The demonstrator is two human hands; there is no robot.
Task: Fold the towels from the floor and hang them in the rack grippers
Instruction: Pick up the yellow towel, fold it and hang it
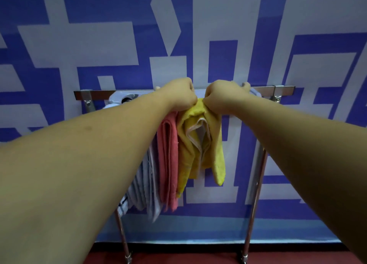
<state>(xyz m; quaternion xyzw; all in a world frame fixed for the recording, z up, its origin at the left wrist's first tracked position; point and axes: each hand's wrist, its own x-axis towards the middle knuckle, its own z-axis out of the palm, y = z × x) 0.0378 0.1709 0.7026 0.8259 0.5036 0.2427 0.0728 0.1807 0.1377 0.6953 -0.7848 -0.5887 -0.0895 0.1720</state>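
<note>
Our left hand [179, 93] and right hand [222, 94] pinch the yellow towel [198, 144] by its bunched top at the middle of the rack [264, 88], beside the pink towel [168, 154]. We judge it light, soft and limp, best gripped at that top fold.

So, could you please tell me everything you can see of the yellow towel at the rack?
The yellow terry-cloth towel hangs bunched in loose vertical folds, a pale-trimmed edge showing inside them. The left hand and right hand both pinch its gathered top, level with the metal rack bar; any clip there is hidden. Its left side lies against the folded pink towel.
</note>
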